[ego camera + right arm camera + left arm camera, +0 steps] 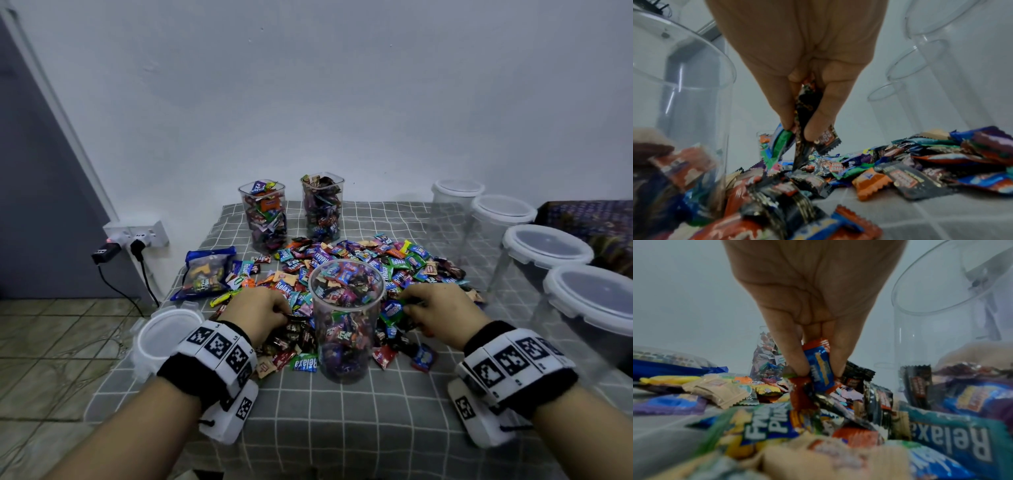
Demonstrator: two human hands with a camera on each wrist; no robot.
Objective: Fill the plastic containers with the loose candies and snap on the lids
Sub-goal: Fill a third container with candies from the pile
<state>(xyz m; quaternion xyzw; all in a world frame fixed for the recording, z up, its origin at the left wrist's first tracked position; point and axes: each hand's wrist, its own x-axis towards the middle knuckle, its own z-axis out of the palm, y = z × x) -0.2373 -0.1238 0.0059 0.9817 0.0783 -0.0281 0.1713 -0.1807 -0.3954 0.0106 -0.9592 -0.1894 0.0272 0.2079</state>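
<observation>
Nearest the wearer, both forearms carry white wrist units with black square markers and reach forward over a surface point(342, 411) covered with a grey checked cloth.

The left hand point(255, 310) is lowered into the loose candies point(404, 263) left of a round clear container point(346, 318). In the left wrist view its fingers point(795, 353) pinch a blue and orange wrapped candy point(820, 368) just above the heap.

The right hand point(435, 308) is lowered on the container's right side. In the right wrist view its fingers point(781, 104) pinch several wrappers together: a dark brown candy wrapper point(807, 129) and a green and blue one point(780, 142) hang from the grip.

The round container stands upright between the hands, open-topped and roughly half filled with candies. A white-rimmed lid point(164, 337) lies flat at the left edge of the surface, beside the left wrist.

Beyond the hands the heap of candies spreads across the middle of the cloth. A blue candy bag point(205, 272) lies to its left.

Along the right side stand four round containers with lids on point(548, 246).

At the far edge stand two square clear containers point(265, 216), both full of candies and without lids. A wall socket with plugs point(137, 236) sits at left against the wall.
</observation>
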